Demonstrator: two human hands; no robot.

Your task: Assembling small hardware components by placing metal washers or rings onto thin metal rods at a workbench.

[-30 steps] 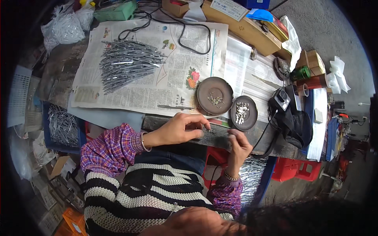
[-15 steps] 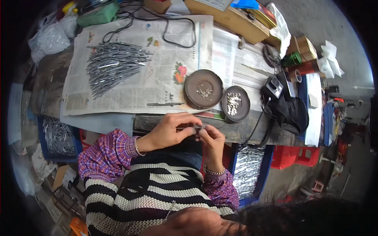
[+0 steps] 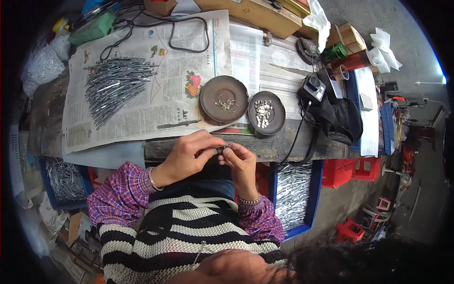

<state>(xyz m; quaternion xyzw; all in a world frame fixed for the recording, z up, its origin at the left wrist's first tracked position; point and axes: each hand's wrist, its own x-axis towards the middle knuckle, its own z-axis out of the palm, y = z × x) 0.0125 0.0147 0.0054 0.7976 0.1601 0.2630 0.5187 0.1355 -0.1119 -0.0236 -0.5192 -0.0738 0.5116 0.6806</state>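
My left hand (image 3: 190,152) and my right hand (image 3: 240,163) meet just off the table's near edge. Both are closed, thumbs and fingertips pinching around something small and dark that is too tiny to name. Beyond them stands a round brown dish (image 3: 208,97) holding small thin metal pieces (image 3: 227,103). A second brown dish (image 3: 280,113), to its right, carries small shiny silvery pieces (image 3: 263,113). Left of the dishes a slim dark tool (image 3: 178,124) lies on the newspaper (image 3: 170,85). Farther left is a fanned pile of thin silvery metal strips (image 3: 116,85).
A blue bin (image 3: 314,203) of shiny strips stands below the table on the right, another blue bin (image 3: 86,182) on the left. A black camera-like device (image 3: 312,87) with a cable rests right of the dishes. Red stools (image 3: 338,173) stand beyond the right bin.
The view has shifted, so the table and dishes appear farther left. My hands stay together, still pinching at the fingertips. The dishes and strip pile look unchanged.
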